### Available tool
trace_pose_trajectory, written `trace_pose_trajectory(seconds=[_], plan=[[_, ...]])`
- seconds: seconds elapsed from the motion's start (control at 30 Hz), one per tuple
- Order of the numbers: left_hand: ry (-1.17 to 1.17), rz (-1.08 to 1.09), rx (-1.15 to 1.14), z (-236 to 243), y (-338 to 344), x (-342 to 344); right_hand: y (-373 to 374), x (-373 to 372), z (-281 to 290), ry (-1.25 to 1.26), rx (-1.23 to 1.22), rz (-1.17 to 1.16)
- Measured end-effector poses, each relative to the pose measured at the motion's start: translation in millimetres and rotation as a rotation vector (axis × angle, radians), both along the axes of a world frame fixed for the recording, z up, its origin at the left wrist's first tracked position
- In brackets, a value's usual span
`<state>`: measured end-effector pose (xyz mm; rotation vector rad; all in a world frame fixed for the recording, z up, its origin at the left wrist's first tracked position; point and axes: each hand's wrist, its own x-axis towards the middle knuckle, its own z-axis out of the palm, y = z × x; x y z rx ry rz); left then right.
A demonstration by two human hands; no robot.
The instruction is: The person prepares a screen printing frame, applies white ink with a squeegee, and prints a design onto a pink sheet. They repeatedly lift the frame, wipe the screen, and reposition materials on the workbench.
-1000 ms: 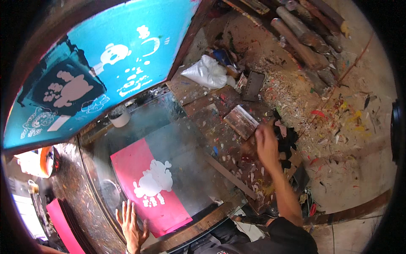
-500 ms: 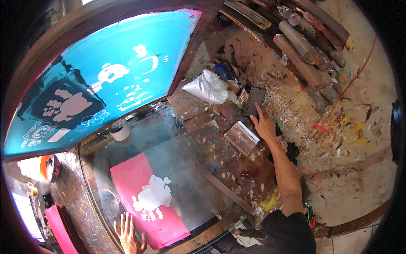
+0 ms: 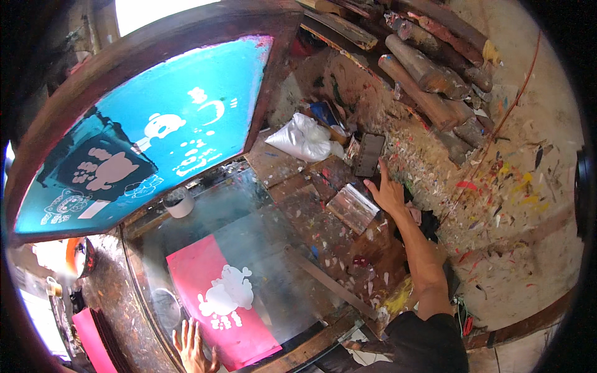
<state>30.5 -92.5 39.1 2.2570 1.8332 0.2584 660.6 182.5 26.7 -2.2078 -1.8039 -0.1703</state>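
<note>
My left hand [image 3: 194, 349] rests with fingers stretched at the lower left edge of a pink sheet [image 3: 189, 261], which bears a white cartoon print. The sheet lies on a glass-topped surface [image 3: 249, 233]. Out to the right, my right hand [image 3: 389, 194] holds nothing, its index finger extended near the lower end of a dark, flat rectangle that looks like a phone [image 3: 369, 154]. Just left of that hand lies a small block with a shiny top [image 3: 353, 208]. Above the glass, a screen-printing frame [image 3: 252, 133] with teal mesh stands tilted up.
A stuffed white plastic bag [image 3: 301, 138] sits behind the block. A white roll or cup [image 3: 179, 203] stands below the frame. Worn wooden pieces [image 3: 429, 71] are piled at the far right. A stack of pink sheets [image 3: 93, 339] lies at the lower left.
My view has shifted slightly, so the frame and table appear a little lower. My right index finger now points beside the phone-like rectangle's lower end; my left hand stays by the sheet.
</note>
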Motion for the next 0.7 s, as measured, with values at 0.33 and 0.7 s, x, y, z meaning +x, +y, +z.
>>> trace_pose_trajectory(seconds=[0.33, 0.7], plan=[[-0.045, 0.023, -0.01, -6.4, -6.1, -3.3, 6.4, -0.8, 17.3, 0.027, -0.105, 0.026], [-0.044, 0.022, -0.005, -7.1, -6.2, -2.1, 10.0, 2.5, 11.8, -0.048, -0.093, 0.02]])
